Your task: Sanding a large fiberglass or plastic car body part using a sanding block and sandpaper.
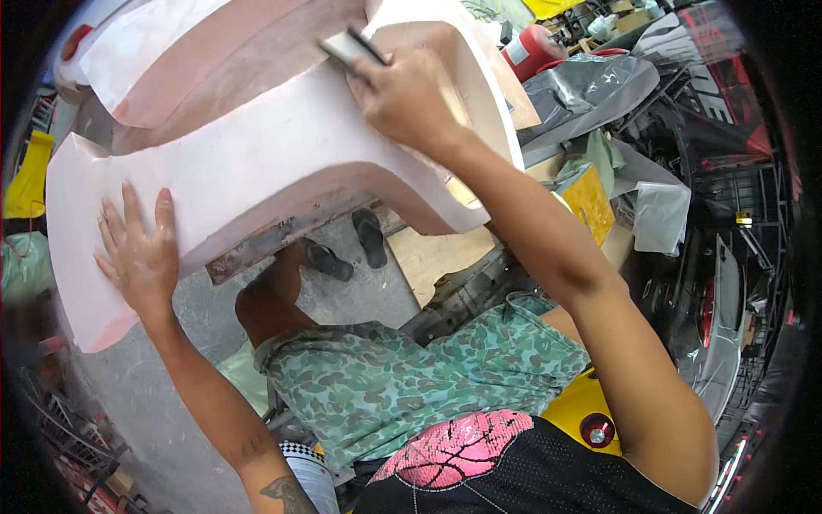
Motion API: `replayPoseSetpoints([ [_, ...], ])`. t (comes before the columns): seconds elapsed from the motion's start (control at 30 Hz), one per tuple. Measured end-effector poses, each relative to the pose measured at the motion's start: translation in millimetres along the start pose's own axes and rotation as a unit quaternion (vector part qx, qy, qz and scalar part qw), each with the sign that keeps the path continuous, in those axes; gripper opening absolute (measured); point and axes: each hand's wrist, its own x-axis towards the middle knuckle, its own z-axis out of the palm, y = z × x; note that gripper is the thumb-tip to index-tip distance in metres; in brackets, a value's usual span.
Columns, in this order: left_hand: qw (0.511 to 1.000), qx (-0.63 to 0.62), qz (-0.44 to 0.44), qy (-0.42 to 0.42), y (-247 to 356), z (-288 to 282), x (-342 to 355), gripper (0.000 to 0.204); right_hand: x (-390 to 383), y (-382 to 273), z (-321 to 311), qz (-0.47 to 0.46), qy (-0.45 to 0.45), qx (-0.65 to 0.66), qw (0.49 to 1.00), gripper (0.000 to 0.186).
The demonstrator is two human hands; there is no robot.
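Note:
A large pale pink, moulded body panel (pixel 248 158) with a curved cut-out along its near side fills the upper left. My left hand (pixel 139 253) lies flat on its left end, fingers spread and pointing away from me. Near the upper right part of the panel, my right hand (pixel 413 96) grips a flat sanding block (pixel 353 50) with a pale face and dark edges. Motion slightly blurs the block, and my fingers cover part of it. Whether its underside touches the panel, I cannot tell.
Below the panel are dark sandals (pixel 370 238) and a plywood sheet (pixel 441 261). A red cylinder (pixel 533 50), grey plastic sheeting (pixel 591 90) and a yellow container (pixel 587 204) crowd the right side. A white bucket (pixel 310 478) stands beside my left arm.

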Motion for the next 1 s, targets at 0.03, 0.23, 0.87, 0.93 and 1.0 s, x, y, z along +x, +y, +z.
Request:
replayPoseSetpoints([
  [0.03, 1.0, 0.002, -0.006, 0.001, -6.3, 0.3, -0.2, 0.074, -10.0, -17.6, 7.7, -0.085, 0.028, 0.001, 0.996, 0.033],
  [0.23, 1.0, 0.017, 0.0, 0.0, -0.6, -5.2, -2.2, 0.072, -4.9, -13.4, -5.8, -0.055, 0.006, -0.021, 0.998, 0.034],
  [0.87, 1.0, 0.016, -0.001, 0.018, -2.1, -2.5, -2.7, 0.069, 53.4, 44.0, -1.8, -0.054, 0.04, -0.143, 0.987, 0.039],
  [0.93, 1.0, 0.004, 0.003, 0.024, 5.5, 0.8, -0.9, 0.07, 63.4, 64.3, 10.7, -0.003, 0.08, -0.132, 0.988, 0.038],
  [1.0, 1.0, 0.019, -0.008, 0.02, -13.8, 4.7, -7.2, 0.07, 43.1, 5.0, 12.1, -0.059, -0.046, -0.104, 0.992, 0.046],
])
